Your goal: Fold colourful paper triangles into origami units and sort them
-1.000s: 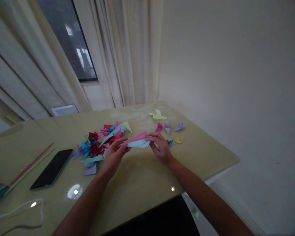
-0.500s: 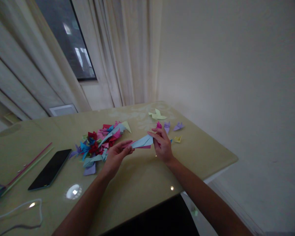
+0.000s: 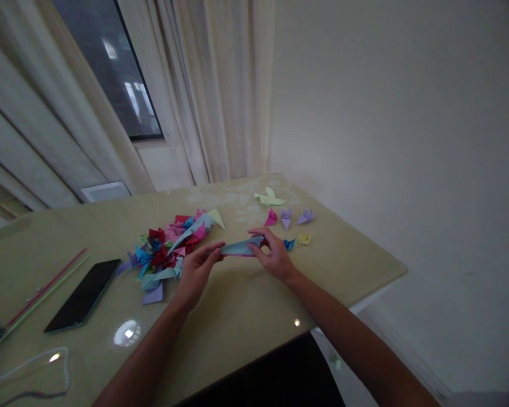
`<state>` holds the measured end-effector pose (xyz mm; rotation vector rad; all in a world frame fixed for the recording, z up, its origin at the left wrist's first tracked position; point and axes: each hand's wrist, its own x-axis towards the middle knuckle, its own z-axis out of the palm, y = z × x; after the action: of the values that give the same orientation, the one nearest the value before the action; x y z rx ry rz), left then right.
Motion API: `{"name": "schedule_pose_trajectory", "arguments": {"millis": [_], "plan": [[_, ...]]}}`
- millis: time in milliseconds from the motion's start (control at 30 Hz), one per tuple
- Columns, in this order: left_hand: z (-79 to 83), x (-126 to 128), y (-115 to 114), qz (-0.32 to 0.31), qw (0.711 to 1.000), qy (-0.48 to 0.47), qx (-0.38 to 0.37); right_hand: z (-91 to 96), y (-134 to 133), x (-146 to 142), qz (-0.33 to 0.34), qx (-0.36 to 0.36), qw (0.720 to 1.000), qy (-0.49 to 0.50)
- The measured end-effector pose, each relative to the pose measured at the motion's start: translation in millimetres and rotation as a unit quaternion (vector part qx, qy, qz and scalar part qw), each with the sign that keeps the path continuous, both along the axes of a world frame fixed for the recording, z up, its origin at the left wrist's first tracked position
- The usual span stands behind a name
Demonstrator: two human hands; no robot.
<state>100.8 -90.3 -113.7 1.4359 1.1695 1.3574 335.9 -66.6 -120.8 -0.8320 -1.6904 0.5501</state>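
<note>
Between my hands, above the table, is a folded piece of origami paper (image 3: 237,247), light blue on top with a pink edge showing beneath. My left hand (image 3: 197,270) pinches its left end between thumb and fingers. At the right end, my right hand (image 3: 274,254) is closed on it, the thumb lying along the near face. A heap of folded paper pieces (image 3: 159,254) in red, pink, blue, green and purple lies just beyond my left hand. Past my right hand sit small folded pieces: a magenta one (image 3: 271,217), a blue one (image 3: 289,244) and a yellow one (image 3: 304,239).
Two purple folded pieces (image 3: 285,218) and a pale green one (image 3: 270,196) lie toward the table's far corner. On the left are a black phone (image 3: 83,295), thin pink and green sticks (image 3: 46,291) and a white cable (image 3: 65,362). A wall borders the right side.
My right thumb has come down onto the near face of the folded paper, and its blue part now looks narrower. The blue piece behind my right hand shows more.
</note>
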Motion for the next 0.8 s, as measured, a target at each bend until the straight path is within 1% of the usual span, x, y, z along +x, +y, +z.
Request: {"name": "schedule_pose_trajectory", "arguments": {"millis": [133, 200, 233, 267, 333, 367, 433, 467, 500, 533, 567, 600, 633, 700, 733, 800], "plan": [[-3.3, -0.8, 1.8, 0.007, 0.999, 0.037, 0.035, 1.5, 0.2, -0.7, 0.023, 0.010, 1.000, 0.016], [-4.5, -0.5, 1.5, 0.007, 0.996, 0.076, 0.053, 7.0, 1.5, 5.5, 0.005, 0.025, 1.000, 0.011], [-5.0, 0.4, 0.7, 0.006, 0.994, 0.095, 0.057, 10.6, 3.3, 12.2, -0.022, 0.034, 0.999, 0.011], [-5.6, 2.0, -0.8, 0.001, 0.992, 0.111, 0.055, 14.5, 5.9, 21.7, -0.064, 0.041, 0.997, 0.012], [-7.0, 7.9, -5.5, -0.028, 0.990, 0.135, 0.038, 21.0, 13.5, 48.1, -0.183, 0.038, 0.982, 0.006], [-7.9, 12.3, -8.7, -0.050, 0.988, 0.145, 0.025, 23.0, 17.8, 63.6, -0.250, 0.026, 0.968, -0.012], [-10.1, 22.7, -16.2, -0.095, 0.981, 0.171, 0.005, 23.5, 25.8, 93.5, -0.358, -0.029, 0.929, -0.092], [-11.2, 28.1, -20.1, -0.112, 0.975, 0.191, 0.004, 22.1, 28.9, 105.5, -0.393, -0.068, 0.906, -0.141], [-12.3, 33.1, -23.7, -0.124, 0.968, 0.218, 0.011, 19.8, 31.1, 114.2, -0.414, -0.112, 0.883, -0.190], [-13.3, 37.4, -26.8, -0.131, 0.960, 0.248, 0.025, 16.9, 32.5, 119.3, -0.422, -0.157, 0.862, -0.232], [-14.1, 40.8, -29.2, -0.134, 0.950, 0.278, 0.044, 13.9, 33.1, 120.8, -0.415, -0.199, 0.847, -0.267], [-14.8, 43.1, -30.9, -0.134, 0.940, 0.306, 0.063, 10.9, 33.3, 119.2, -0.399, -0.235, 0.836, -0.294], [-15.3, 44.4, -32.0, -0.135, 0.931, 0.329, 0.079, 8.4, 33.1, 115.2, -0.377, -0.260, 0.832, -0.314], [-16.0, 44.6, -32.5, -0.138, 0.919, 0.355, 0.100, 5.2, 32.0, 103.5, -0.329, -0.274, 0.839, -0.336], [-16.3, 44.0, -32.4, -0.141, 0.916, 0.360, 0.105, 4.5, 31.1, 97.6, -0.306, -0.267, 0.849, -0.339], [-17.2, 42.2, -32.2, -0.152, 0.912, 0.364, 0.111, 4.8, 27.7, 88.1, -0.249, -0.239, 0.879, -0.331]]}}
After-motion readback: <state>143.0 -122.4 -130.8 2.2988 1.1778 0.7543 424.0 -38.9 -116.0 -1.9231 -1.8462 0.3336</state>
